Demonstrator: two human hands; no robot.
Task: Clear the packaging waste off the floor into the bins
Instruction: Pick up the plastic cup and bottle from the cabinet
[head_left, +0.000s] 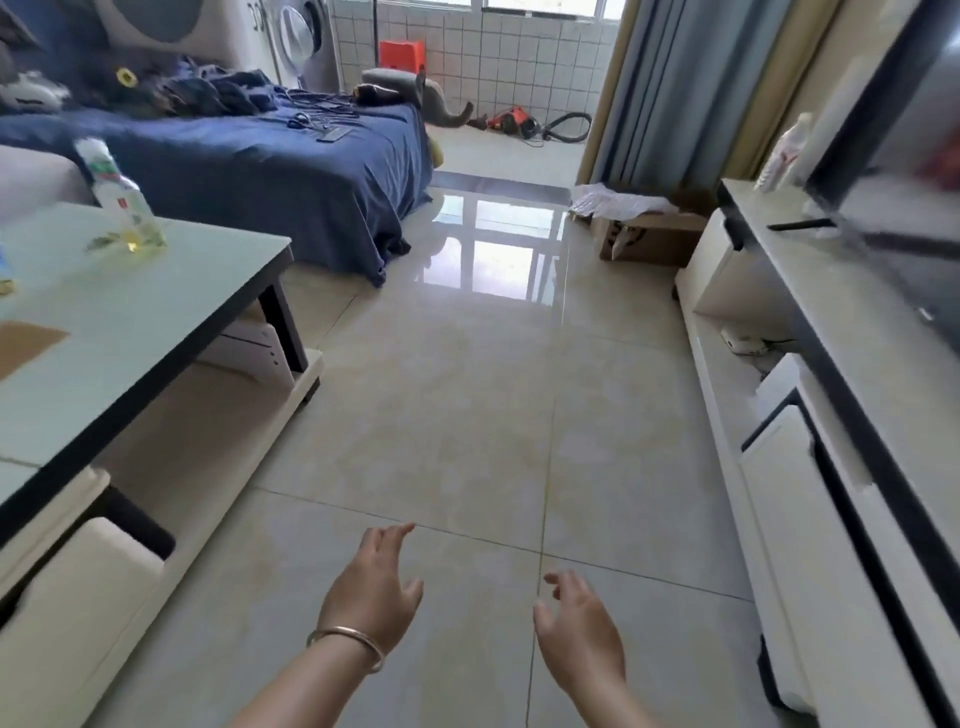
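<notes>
Both of my hands hang low over the glossy beige tile floor (467, 395). My left hand (371, 592), with a bracelet on the wrist, is open and holds nothing. My right hand (579, 629) is also open with fingers apart and empty. Far ahead on the right, an open brown cardboard box (644, 239) sits on the floor by the curtain, with crumpled white plastic packaging (608, 200) lying over its top. No bin is in view.
A glass-topped coffee table (171, 312) with a plastic bottle (122, 200) stands at the left. Behind it is a blue-covered bed (291, 161). A long white TV cabinet (810, 415) runs along the right. A grey cat (439, 106) and a red drill (511, 118) are far back.
</notes>
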